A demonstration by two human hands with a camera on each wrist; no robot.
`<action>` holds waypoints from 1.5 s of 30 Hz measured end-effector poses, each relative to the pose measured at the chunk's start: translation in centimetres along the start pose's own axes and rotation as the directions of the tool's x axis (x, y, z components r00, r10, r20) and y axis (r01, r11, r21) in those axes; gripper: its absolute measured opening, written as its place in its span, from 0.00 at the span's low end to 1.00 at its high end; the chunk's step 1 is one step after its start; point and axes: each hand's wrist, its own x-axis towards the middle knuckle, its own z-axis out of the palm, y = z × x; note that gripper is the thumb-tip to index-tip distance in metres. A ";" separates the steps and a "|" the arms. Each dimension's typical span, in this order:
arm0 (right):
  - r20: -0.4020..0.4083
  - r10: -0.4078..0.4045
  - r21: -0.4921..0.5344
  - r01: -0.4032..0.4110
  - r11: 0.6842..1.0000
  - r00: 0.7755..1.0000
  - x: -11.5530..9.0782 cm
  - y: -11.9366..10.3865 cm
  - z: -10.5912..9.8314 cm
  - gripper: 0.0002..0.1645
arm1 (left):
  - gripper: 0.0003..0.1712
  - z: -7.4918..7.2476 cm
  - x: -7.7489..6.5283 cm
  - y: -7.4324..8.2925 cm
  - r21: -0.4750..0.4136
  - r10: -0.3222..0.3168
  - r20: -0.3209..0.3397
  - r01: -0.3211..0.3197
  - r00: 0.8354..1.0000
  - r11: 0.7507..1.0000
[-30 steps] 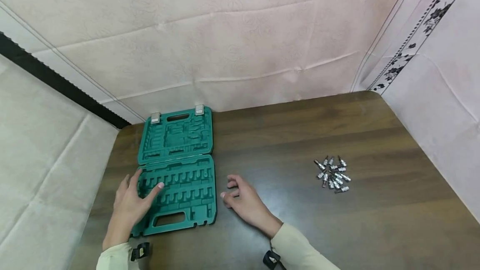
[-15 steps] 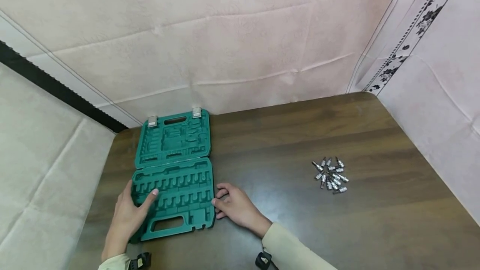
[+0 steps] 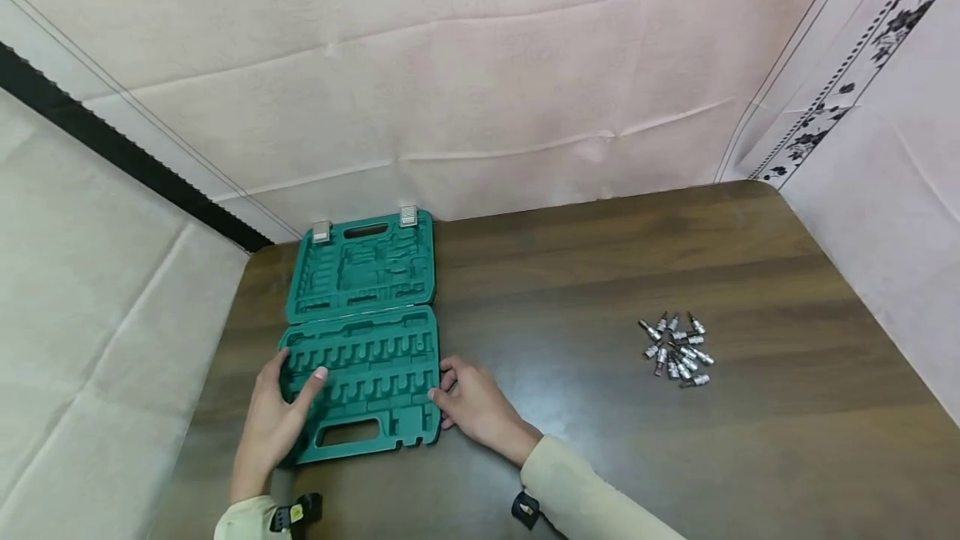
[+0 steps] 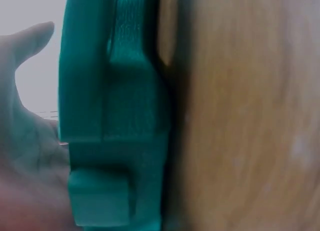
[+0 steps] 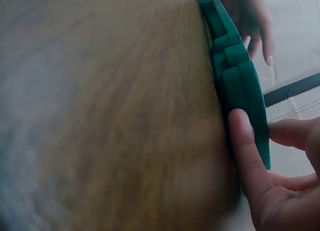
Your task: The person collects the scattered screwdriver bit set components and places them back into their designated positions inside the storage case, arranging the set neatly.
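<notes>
A green plastic tool case (image 3: 360, 400) lies unfolded on the table's left part, its moulded slots bare in both halves. My left hand (image 3: 272, 419) is at the left edge of the near half, fingers along the side and thumb stretched over the top. In the left wrist view that thumb (image 4: 35, 41) stands apart from the case. My right hand (image 3: 483, 408) holds the right edge of the near half between thumb and curled fingers. In the right wrist view, a fingertip (image 5: 241, 125) presses the case's side. Farther right lies a heap of small metal bit sockets (image 3: 678, 350).
The brown wooden table (image 3: 555, 290) has a rounded far right corner. Pale cloth (image 3: 480, 90) hangs along its back and sides. Two metal latches (image 3: 408, 216) are on the lid's far edge. Each wrist wears a black strapped device (image 3: 527, 508).
My right hand has moved left from the bare table to the case's right edge and now holds it. My left hand stays at the left edge. The bit sockets lie as before.
</notes>
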 end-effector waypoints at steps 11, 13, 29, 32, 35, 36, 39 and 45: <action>-0.070 -0.062 -0.019 0.061 0.998 0.996 -0.3 0.2 0.0 0.19 | 0.50 0.0 -0.3 0.0 -0.106 0.069 0.011 -0.067 0.998 0.992; -0.079 -0.063 -0.028 0.061 0.998 0.995 -0.5 0.2 0.0 0.20 | 0.50 0.0 -0.4 0.0 -0.110 0.066 0.019 -0.064 0.998 0.992; -0.131 -0.050 -0.062 0.042 0.997 0.990 -2.8 0.9 -2.1 0.20 | 0.46 1.6 -1.4 1.8 -0.099 0.097 0.076 -0.090 0.992 0.991; -0.146 -0.056 -0.084 0.044 0.995 0.988 -3.1 1.0 -2.6 0.20 | 0.45 1.9 -1.6 2.2 -0.111 0.111 0.074 -0.103 0.991 0.988; -0.163 -0.061 -0.108 0.044 0.993 0.985 -3.3 1.1 -3.1 0.20 | 0.44 2.3 -2.0 2.6 -0.133 0.125 0.069 -0.115 0.990 0.984; -0.169 -0.062 -0.117 0.043 0.992 0.984 -3.4 1.1 -3.3 0.20 | 0.43 2.4 -2.1 2.8 -0.141 0.130 0.067 -0.120 0.989 0.983; -0.186 -0.064 -0.134 0.039 0.990 0.980 -3.7 1.2 -3.8 0.19 | 0.41 2.8 -2.6 3.2 -0.157 0.145 0.063 -0.134 0.987 0.978; -0.201 -0.054 -0.155 0.023 0.988 0.978 -4.4 1.5 -5.2 0.19 | 0.40 3.8 -3.2 4.1 -0.174 0.165 0.063 -0.152 0.984 0.973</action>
